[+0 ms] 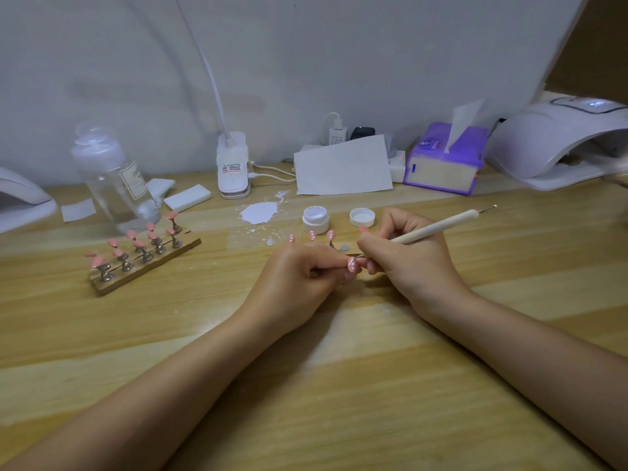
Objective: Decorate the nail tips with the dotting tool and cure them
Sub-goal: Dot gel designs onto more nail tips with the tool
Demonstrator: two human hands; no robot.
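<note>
My left hand (302,277) pinches a pink nail tip (352,265) that carries white dots, at the middle of the table. My right hand (404,256) grips a cream dotting tool (438,227), whose lower point touches that tip. Three more dotted pink tips (311,235) stand just behind my hands. An open white gel pot (315,218) and its lid (362,217) sit behind them. A wooden holder (142,263) at the left carries several plain pink tips on metal stands. A white curing lamp (557,144) stands at the far right.
A clear pump bottle (112,178) stands at the back left beside white pads (187,197). A clip lamp base (233,164), a sheet of paper (343,164) and a purple tissue pack (445,158) line the back. White flakes (260,212) lie on the wood. Another lamp (20,202) sits far left.
</note>
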